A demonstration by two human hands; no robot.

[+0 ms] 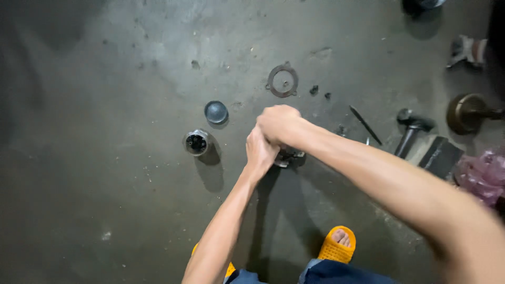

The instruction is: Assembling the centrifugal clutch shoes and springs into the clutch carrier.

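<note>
nearest to us, an orange slipper [337, 245] stood on the stained concrete floor [105, 173], just beyond the dark blue trouser legs. past it our two forearms met over the floor. our left hand [260, 150] and right hand [279, 122] were pressed together, the right one a fist on top of the left, both closed over something we could not make out. beneath them sat a small greasy metal part [288, 156], dark grey with brighter edges, mostly hidden by the hands; whether they gripped it directly we could not tell.

left of the hands stood a short shiny cylinder with a dark hollow [197, 142], and just beyond it a round grey cap [216, 112]. farther off lay a flat ring gasket with small ears [282, 80]. to the right lay a thin dark rod [365, 125], a hammer [411, 129], a dark block [441, 156], a pink plastic bag [484, 176] and a brass-coloured disc on a shaft [467, 113].
</note>
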